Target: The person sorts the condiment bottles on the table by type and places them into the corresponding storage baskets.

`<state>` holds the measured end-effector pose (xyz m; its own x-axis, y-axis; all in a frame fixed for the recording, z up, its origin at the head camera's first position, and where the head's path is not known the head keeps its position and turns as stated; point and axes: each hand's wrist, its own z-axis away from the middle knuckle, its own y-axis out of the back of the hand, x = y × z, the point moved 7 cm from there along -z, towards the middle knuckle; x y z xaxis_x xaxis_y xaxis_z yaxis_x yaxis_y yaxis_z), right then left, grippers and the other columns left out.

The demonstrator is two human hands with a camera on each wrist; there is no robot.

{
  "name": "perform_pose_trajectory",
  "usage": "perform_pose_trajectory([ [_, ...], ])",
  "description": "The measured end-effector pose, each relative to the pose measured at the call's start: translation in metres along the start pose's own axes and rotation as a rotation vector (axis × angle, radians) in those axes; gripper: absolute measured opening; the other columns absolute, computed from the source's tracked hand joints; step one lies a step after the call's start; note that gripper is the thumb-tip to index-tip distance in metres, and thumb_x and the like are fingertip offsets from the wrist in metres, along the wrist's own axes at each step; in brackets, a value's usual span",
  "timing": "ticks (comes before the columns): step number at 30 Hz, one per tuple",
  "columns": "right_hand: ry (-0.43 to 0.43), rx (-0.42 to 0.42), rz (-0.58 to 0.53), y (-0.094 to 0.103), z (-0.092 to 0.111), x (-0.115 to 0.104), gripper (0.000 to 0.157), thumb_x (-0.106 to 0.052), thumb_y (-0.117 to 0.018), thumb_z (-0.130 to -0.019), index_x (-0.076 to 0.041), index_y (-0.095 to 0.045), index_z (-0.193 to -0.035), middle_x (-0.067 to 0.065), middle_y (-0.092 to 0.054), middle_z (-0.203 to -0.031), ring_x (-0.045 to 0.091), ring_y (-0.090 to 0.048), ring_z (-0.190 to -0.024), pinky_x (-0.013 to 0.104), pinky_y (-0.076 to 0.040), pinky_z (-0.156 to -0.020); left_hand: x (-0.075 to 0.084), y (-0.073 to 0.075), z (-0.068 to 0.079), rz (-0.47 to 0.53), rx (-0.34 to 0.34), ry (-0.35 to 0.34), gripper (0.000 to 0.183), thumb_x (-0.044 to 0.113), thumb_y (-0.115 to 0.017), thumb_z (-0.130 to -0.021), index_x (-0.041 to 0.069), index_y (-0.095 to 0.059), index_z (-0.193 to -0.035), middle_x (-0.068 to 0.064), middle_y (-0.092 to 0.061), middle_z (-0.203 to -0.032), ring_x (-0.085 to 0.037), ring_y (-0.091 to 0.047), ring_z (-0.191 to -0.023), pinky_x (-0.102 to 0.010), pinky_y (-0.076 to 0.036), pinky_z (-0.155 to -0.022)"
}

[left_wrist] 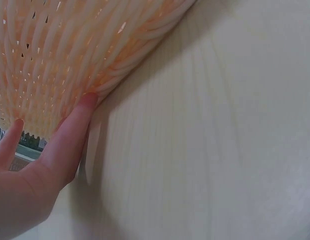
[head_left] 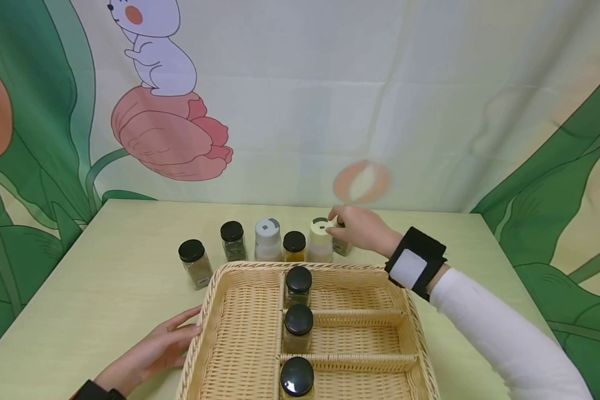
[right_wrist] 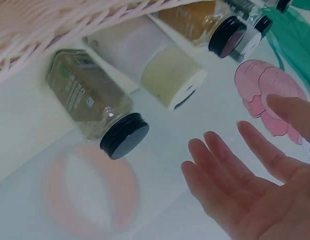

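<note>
My left hand (head_left: pixel 165 343) rests its extended fingers against the left outer wall of a wicker basket (head_left: pixel 207 303); in the left wrist view the fingertips touch the weave. Above the yellow-lidded shaker (head_left: pixel 321 244), just behind the basket, hovers my right hand (head_left: pixel 362 228). In the right wrist view its fingers (right_wrist: pixel 225 165) are spread and apart from the containers, holding nothing. Beside the shaker is a black-lidded jar of brownish-green seasoning (right_wrist: pixel 90 95), partly hidden by the right hand in the head view.
Left of that shaker stand a yellow spice jar (head_left: pixel 294 247), a white-lidded shaker (head_left: pixel 268 241), a green herb jar (head_left: pixel 233 241) and a light-brown spice jar (head_left: pixel 196 265). Three black-lidded jars, including a middle one (head_left: pixel 298 328), line the basket's central divider. A printed curtain (head_left: pixel 300 111) hangs behind the table.
</note>
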<state>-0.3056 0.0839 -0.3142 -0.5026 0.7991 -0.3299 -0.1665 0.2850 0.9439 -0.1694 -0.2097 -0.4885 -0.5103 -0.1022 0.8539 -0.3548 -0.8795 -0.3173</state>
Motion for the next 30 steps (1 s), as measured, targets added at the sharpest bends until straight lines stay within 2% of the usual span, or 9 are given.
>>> perform_pose_trajectory([
  [5,-0.043,0.003,-0.021,0.001,-0.01,0.012,0.031,-0.019,-0.056,-0.087,0.002,-0.056,-0.11,0.017,-0.061,-0.098,0.026,-0.058,-0.083,0.035,-0.045,-0.07,0.001,0.0,0.0,-0.012,0.002,-0.002,0.071,0.024,-0.044,-0.093,0.006,0.005,-0.142,-0.012,-0.038,-0.132,-0.019,-0.051,-0.106,-0.047,-0.042,-0.084],
  [12,-0.073,0.029,-0.037,0.001,-0.019,0.027,0.028,-0.016,-0.056,-0.086,0.003,-0.056,-0.107,0.019,-0.06,-0.095,0.025,-0.058,-0.078,0.033,-0.044,-0.066,0.001,0.0,0.001,-0.013,0.001,-0.002,0.071,0.024,-0.044,-0.093,0.005,0.005,-0.142,-0.012,-0.039,-0.132,-0.02,-0.051,-0.106,-0.047,-0.043,-0.084],
  [21,-0.111,0.03,-0.038,-0.003,-0.024,0.039,0.031,-0.014,-0.054,-0.087,0.003,-0.053,-0.114,0.024,-0.054,-0.106,0.03,-0.055,-0.089,0.038,-0.043,-0.073,0.002,-0.002,0.001,0.001,-0.011,-0.006,0.072,0.023,-0.044,-0.093,0.004,0.005,-0.141,-0.011,-0.041,-0.13,-0.02,-0.051,-0.106,-0.048,-0.042,-0.084],
  [26,-0.124,0.038,-0.033,-0.008,-0.027,0.047,0.034,-0.013,-0.056,-0.087,0.003,-0.051,-0.116,0.024,-0.052,-0.107,0.028,-0.054,-0.078,0.036,-0.041,-0.068,0.001,-0.001,0.001,0.0,-0.007,-0.01,0.072,0.023,-0.044,-0.093,0.004,0.005,-0.141,-0.011,-0.041,-0.13,-0.019,-0.051,-0.106,-0.048,-0.042,-0.084],
  [30,-0.118,0.052,-0.027,-0.012,-0.03,0.052,0.036,-0.013,-0.058,-0.085,0.004,-0.051,-0.116,0.024,-0.052,-0.106,0.03,-0.052,-0.083,0.037,-0.041,-0.072,0.001,0.0,0.001,-0.005,-0.003,-0.017,0.071,0.023,-0.044,-0.093,0.004,0.004,-0.141,-0.012,-0.04,-0.132,-0.019,-0.051,-0.106,-0.048,-0.043,-0.083],
])
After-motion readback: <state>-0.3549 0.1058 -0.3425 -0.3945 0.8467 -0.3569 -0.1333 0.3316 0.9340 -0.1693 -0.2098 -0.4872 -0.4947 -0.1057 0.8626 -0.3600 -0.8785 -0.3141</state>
